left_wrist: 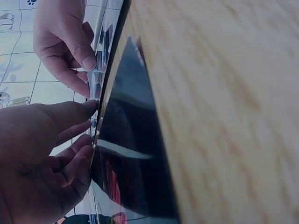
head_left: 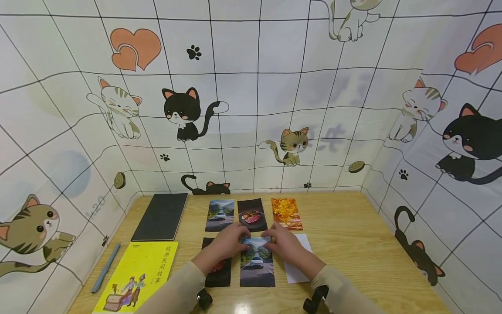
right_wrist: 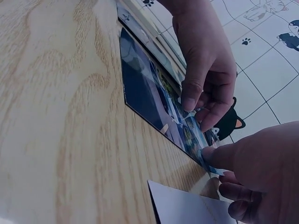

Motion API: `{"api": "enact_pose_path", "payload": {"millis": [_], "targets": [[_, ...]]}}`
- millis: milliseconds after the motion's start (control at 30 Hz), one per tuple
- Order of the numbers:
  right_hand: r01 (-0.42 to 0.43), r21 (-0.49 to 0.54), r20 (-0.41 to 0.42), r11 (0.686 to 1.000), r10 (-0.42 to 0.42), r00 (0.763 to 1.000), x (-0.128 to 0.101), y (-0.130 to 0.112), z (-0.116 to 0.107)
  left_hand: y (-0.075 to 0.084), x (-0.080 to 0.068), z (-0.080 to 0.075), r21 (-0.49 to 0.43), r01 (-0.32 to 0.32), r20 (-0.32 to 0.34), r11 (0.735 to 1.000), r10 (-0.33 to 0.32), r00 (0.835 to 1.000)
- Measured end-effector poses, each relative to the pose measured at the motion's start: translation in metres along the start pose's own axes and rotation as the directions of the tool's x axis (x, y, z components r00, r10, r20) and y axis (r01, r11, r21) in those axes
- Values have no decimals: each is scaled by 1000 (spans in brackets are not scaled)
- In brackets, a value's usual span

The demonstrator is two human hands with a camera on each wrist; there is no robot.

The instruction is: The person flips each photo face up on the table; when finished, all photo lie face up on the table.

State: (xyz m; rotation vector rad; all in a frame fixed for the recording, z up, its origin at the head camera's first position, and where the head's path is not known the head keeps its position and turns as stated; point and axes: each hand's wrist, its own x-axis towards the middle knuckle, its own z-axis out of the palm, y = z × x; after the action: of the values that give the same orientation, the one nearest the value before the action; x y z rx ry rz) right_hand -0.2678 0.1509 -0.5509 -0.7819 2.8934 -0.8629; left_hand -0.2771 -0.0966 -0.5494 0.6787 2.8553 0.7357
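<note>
A photo card of a car on a mountain road [head_left: 256,266] lies in the middle of the near row. My left hand [head_left: 227,242] pinches its far left corner, thumb on top. At the far right corner my right hand [head_left: 288,246] pinches it the same way; both thumbs show on the card [right_wrist: 159,102] in the right wrist view. Partly under my left forearm is a dark food photo card [head_left: 219,277]. A white face-down card [head_left: 296,274] lies partly under my right forearm. Beyond are a matching car photo card [head_left: 220,216], a meat-dish card [head_left: 252,216] and a yellow-leaves card [head_left: 286,213].
On the left of the wooden table [head_left: 353,244] lie a black notebook [head_left: 161,216], a yellow book [head_left: 137,274] and a blue-grey pen-like stick [head_left: 106,268]. A cat-patterned cloth [head_left: 239,96] hangs round the back and sides.
</note>
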Motion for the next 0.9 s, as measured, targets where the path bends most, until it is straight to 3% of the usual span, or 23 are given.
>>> {"api": "enact_pose_path", "payload": {"millis": [367,900], "targets": [[-11,6,-1,1000,11,1000,2,4,2,4,-1,-4,-8,-1,22,1000,1,1000],[-29,77,15,997,28,999,0,8,-2,5,-3,-5,-16,-6,-7,1000,5,1000]]}}
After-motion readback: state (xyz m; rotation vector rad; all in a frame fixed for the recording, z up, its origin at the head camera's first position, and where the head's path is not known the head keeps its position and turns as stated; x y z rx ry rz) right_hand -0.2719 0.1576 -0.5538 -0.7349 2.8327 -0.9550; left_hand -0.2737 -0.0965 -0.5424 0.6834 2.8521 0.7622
